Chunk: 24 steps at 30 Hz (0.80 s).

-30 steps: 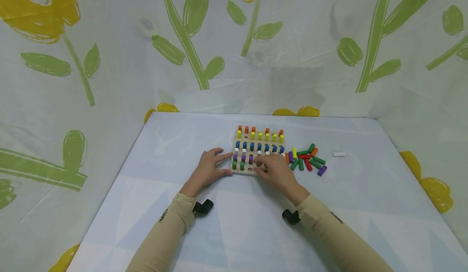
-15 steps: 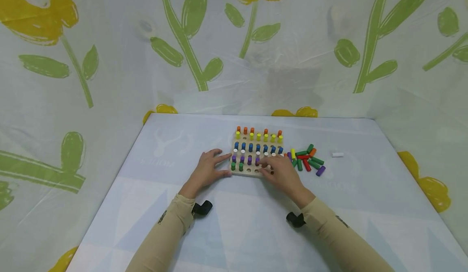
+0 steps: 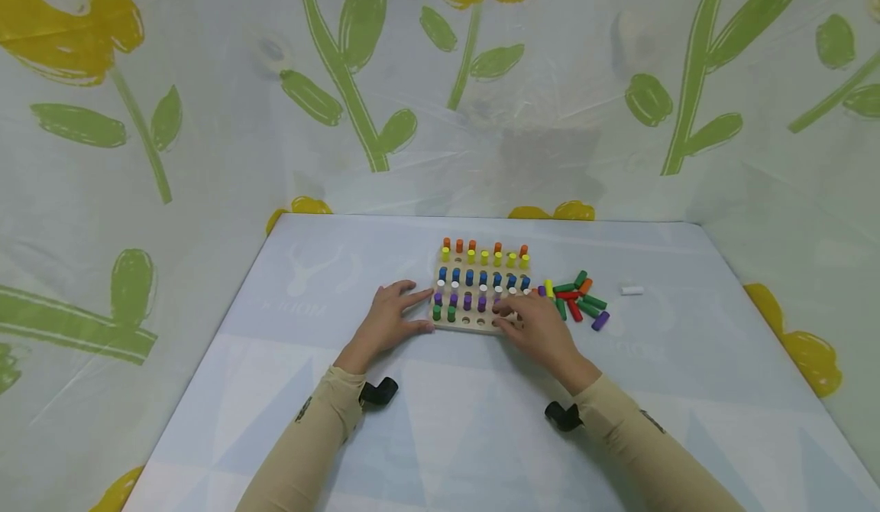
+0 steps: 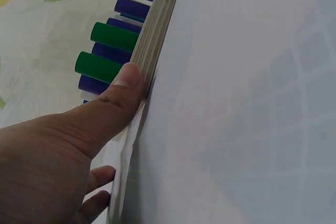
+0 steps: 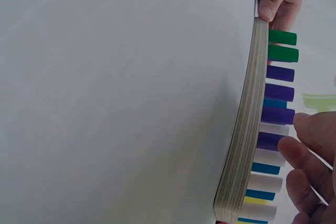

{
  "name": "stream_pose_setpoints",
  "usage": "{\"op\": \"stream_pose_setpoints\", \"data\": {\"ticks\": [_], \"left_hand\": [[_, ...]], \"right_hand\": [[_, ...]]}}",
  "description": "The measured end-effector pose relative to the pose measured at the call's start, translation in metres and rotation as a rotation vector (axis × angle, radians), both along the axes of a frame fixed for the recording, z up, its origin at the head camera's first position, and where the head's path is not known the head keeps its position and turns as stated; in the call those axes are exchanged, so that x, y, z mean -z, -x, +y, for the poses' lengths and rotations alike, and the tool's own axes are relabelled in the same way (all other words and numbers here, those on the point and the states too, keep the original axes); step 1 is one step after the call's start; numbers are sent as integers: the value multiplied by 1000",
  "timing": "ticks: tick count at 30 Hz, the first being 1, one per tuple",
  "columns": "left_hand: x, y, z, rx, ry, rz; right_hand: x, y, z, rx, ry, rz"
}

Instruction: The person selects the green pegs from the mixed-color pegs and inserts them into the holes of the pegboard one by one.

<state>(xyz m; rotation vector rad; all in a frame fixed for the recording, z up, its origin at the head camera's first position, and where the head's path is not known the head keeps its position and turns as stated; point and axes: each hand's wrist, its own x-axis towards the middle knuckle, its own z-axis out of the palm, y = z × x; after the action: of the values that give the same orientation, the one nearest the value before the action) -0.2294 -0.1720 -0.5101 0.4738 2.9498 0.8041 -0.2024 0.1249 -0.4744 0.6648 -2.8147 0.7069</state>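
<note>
Meanwhile, the wooden pegboard (image 3: pixel 459 322) in the middle of the desk (image 3: pixel 440 420) is steadied at its left edge by the left hand (image 3: pixel 389 319), thumb pressed flat and fingers relaxed, while a purple peg (image 5: pixel 272 141) in the near rows is pinched by the right hand (image 3: pixel 539 325).

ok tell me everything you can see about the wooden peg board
The wooden peg board is a pale, flat, layered-looking slab lying on the table. Upright pegs stand in rows: orange and yellow at the far edge, then blue, white, purple, and two green pegs in the near row beside empty holes. The left hand rests against its left edge, thumb on the near corner; the right hand covers its near right corner.
</note>
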Motion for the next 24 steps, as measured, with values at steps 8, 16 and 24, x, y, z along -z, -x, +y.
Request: {"op": "stream_pose_setpoints", "data": {"ticks": [8,16,24], "left_hand": [[0,0,1,-2,2,-12],[-2,-1,2,-1,5,-19],[-3,-2,2,-11,-7,-24]], "right_hand": [[2,-1,11,16,-16,9],[1,-2,19,59,-13,-25],[2,-3,28,72,-17,14]]}}
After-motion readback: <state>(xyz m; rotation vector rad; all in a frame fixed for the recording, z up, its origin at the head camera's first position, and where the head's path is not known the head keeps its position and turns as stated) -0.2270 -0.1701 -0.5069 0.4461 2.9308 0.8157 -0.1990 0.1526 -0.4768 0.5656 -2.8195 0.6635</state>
